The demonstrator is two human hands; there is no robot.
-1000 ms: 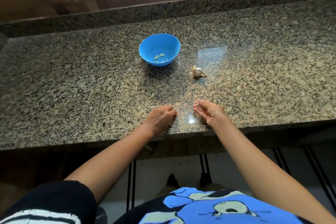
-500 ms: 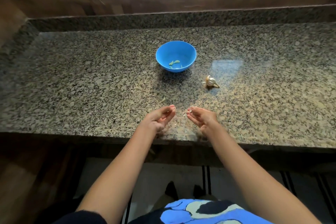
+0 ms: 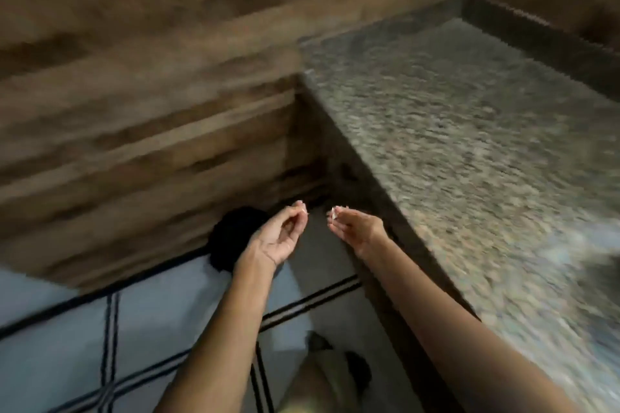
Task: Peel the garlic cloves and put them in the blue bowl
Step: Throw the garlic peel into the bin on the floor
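Off countertop (image 3: 469,144), now over floor (image 3: 151,329): right hand (image 3: 359,228) pinches pale scrap (image 3: 334,212), left hand (image 3: 275,238) curled, hold unclear

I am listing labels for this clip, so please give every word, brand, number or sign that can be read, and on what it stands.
None: no text can be read anywhere.
The granite countertop, the wooden wall, the tiled floor and the dark round object by the left hand bear no writing that this blurred frame shows.
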